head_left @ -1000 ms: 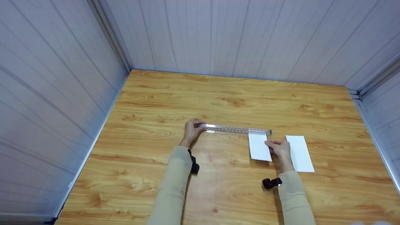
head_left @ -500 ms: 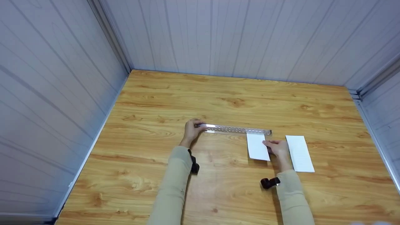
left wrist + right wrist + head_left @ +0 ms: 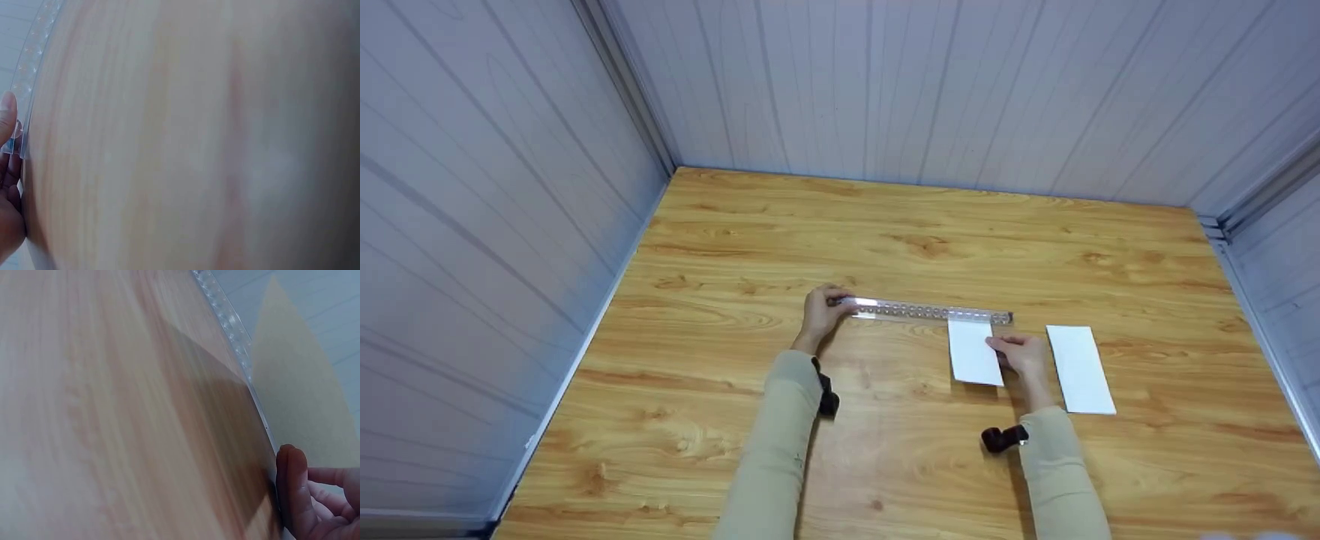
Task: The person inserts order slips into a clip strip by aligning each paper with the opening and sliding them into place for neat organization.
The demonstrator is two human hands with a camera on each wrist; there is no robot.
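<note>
A long clear plastic strip [image 3: 911,310] with rows of small round shapes lies crosswise over the table. My left hand [image 3: 819,311] pinches its left end, and in the left wrist view the thumb [image 3: 7,115] lies over the strip's end. A white paper slip [image 3: 975,351] hangs toward me from the strip's right part; its top edge overlaps the strip. My right hand [image 3: 1020,356] pinches the slip's right edge between thumb and fingers. In the right wrist view the slip [image 3: 298,382] stands tilted up beside the strip [image 3: 230,320].
A second white paper slip [image 3: 1081,369] lies flat on the wooden table [image 3: 720,435], right of my right hand. Pale panel walls [image 3: 840,82] enclose the table at the back, left and right. A small dark camera sits on each wrist.
My right hand has slid the paper slip a little to the left along the strip. The left hand and the strip stay where they were.
</note>
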